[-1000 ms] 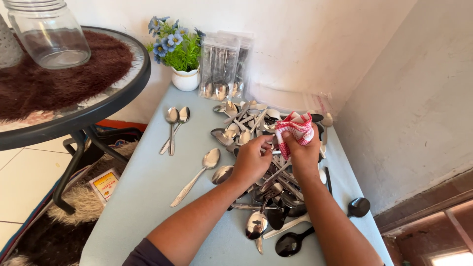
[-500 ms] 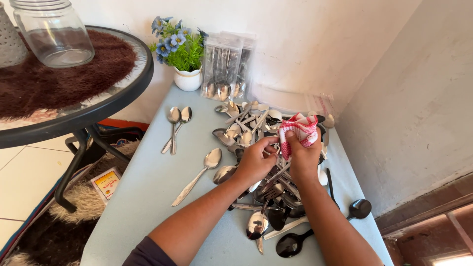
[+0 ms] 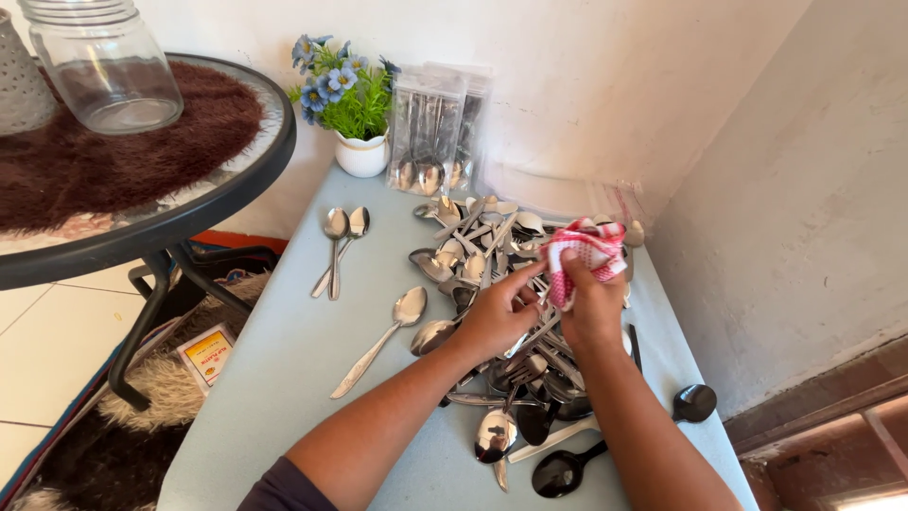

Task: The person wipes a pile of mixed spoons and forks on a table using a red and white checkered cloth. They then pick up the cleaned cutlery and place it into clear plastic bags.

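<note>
My right hand (image 3: 594, 308) grips a red-and-white checked cloth (image 3: 588, 248), bunched around one end of a metal spoon. My left hand (image 3: 494, 320) pinches the other end of that spoon right beside the cloth. Both hands hover over a heap of steel spoons and forks (image 3: 482, 260) on the right half of a light blue table (image 3: 284, 378). The spoon itself is mostly hidden by fingers and cloth.
Two spoons (image 3: 336, 241) lie side by side and a single spoon (image 3: 383, 336) lies left of the heap. Black spoons (image 3: 566, 468) sit near the front edge. A white flower pot (image 3: 359, 142) and clear cutlery packs (image 3: 440, 132) stand at the back. A round glass table (image 3: 189, 218) bears a jar (image 3: 104, 61).
Both hands stay over the heap, with the fingers shifting slightly around the cloth. Nothing on the table has moved.
</note>
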